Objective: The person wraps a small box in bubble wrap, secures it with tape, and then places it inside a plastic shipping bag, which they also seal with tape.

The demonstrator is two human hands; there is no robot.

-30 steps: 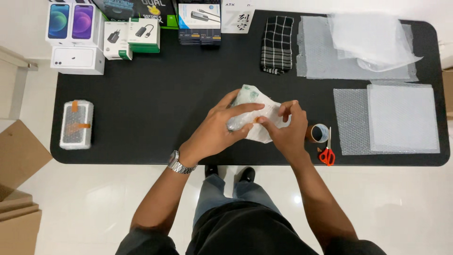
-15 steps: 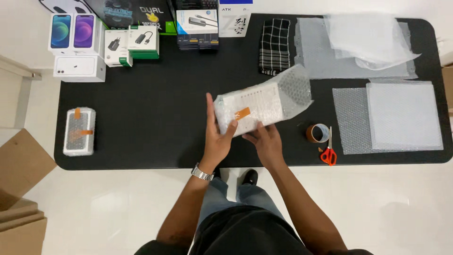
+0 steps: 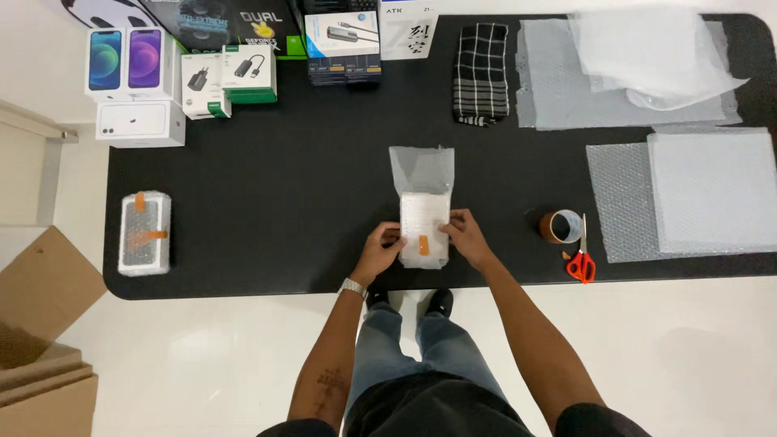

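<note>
A small white box wrapped in bubble wrap (image 3: 423, 218) lies on the black table (image 3: 307, 202) near its front edge, long side pointing away from me. An orange strip of tape sits on its near end, and loose wrap sticks out beyond its far end. My left hand (image 3: 382, 248) grips the left side of the parcel. My right hand (image 3: 465, 237) grips the right side. Both hands rest on the table.
A tape roll (image 3: 560, 226) and red scissors (image 3: 580, 264) lie right of the hands, beside bubble wrap sheets (image 3: 704, 194). Another wrapped parcel (image 3: 144, 233) sits at left. Product boxes (image 3: 133, 85) and a checked cloth (image 3: 480, 73) line the far edge. Cardboard (image 3: 40, 324) lies on the floor.
The parcel was held up and turned between my hands; now it lies flat on the table, lengthwise away from me, with a hand on each side.
</note>
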